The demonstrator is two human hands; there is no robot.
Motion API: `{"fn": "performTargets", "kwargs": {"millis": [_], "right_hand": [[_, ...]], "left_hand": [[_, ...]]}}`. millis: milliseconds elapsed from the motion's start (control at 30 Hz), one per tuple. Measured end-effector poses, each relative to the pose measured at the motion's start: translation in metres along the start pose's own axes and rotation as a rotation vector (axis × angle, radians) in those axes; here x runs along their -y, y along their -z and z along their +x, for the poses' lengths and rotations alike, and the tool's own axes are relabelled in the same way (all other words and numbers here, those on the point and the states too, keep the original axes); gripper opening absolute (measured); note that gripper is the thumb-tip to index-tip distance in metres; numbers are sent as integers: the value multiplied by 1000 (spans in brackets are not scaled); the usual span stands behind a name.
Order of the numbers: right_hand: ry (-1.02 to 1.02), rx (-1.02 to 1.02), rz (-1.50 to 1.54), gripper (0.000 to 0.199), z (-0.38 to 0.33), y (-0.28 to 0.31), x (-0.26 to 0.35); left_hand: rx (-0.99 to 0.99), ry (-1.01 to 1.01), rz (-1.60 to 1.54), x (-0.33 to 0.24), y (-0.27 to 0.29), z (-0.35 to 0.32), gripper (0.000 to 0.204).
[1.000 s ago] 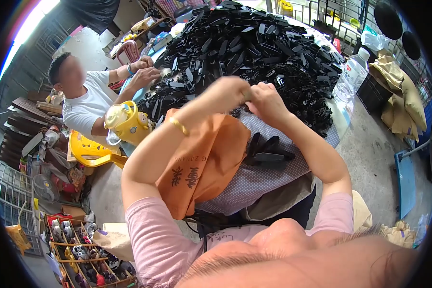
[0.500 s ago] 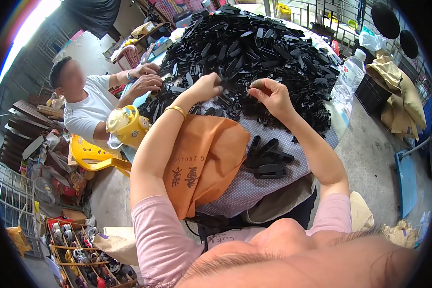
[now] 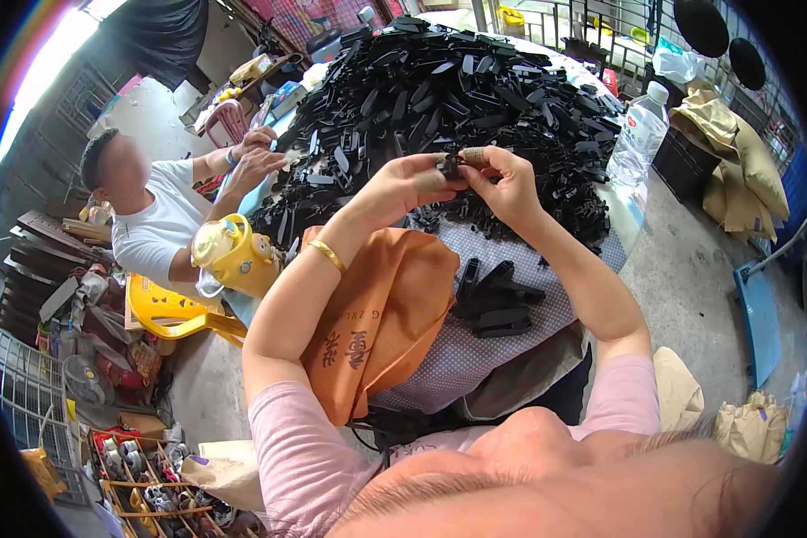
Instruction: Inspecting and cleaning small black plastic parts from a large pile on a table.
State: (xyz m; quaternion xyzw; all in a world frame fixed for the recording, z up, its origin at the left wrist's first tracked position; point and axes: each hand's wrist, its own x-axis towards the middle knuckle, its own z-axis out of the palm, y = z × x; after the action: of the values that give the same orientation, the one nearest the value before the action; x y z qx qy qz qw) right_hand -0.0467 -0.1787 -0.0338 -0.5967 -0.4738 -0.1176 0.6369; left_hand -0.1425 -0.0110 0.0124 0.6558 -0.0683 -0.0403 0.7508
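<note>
Above the near edge of a big heap of black plastic pieces (image 3: 421,99), my two hands meet. My left hand (image 3: 402,186), with a gold bangle on its wrist, pinches a small black plastic part (image 3: 452,168). From the other side, my right hand (image 3: 509,186) has its thumb and index finger closed on the same part; a brownish cover wraps one fingertip. Its fine shape is too small to tell. Beneath my left forearm lies an orange cloth bag (image 3: 399,309). Several longer black pieces (image 3: 500,318) are grouped on the dotted tablecloth (image 3: 457,363) near me.
A co-worker in a white shirt (image 3: 152,215) sits at the left, hands at the heap's edge. Near that person stands a yellow bottle (image 3: 233,255), beside a yellow plastic chair (image 3: 166,309). A clear water bottle (image 3: 638,134) stands at the table's right edge, with brown sacks (image 3: 744,170) beyond.
My left hand has come up from the heap and moved right to meet my right hand. Both now hold the small black part between them. The co-worker's hands have shifted slightly.
</note>
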Motion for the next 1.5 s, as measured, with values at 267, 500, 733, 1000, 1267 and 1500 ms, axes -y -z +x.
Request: {"fn": "performTargets", "kwargs": {"millis": [267, 500, 733, 1000, 1267, 1500], "right_hand": [[98, -66, -56, 15, 1, -5, 9], [225, -22, -281, 15, -3, -3, 9], [295, 113, -353, 17, -2, -4, 15], [314, 337, -543, 10, -7, -9, 19], [240, 300, -382, 12, -18, -23, 20], [101, 490, -468, 20, 1, 11, 18]], "left_hand": [[-129, 48, 25, 13, 19, 1, 31], [-200, -68, 57, 10, 0, 2, 26], [-318, -68, 410, 9, -7, 3, 24], [-542, -232, 1044, 20, -23, 2, 26], [-672, -251, 1032, 26, -25, -2, 31], [-704, -320, 758, 15, -25, 5, 32]]}}
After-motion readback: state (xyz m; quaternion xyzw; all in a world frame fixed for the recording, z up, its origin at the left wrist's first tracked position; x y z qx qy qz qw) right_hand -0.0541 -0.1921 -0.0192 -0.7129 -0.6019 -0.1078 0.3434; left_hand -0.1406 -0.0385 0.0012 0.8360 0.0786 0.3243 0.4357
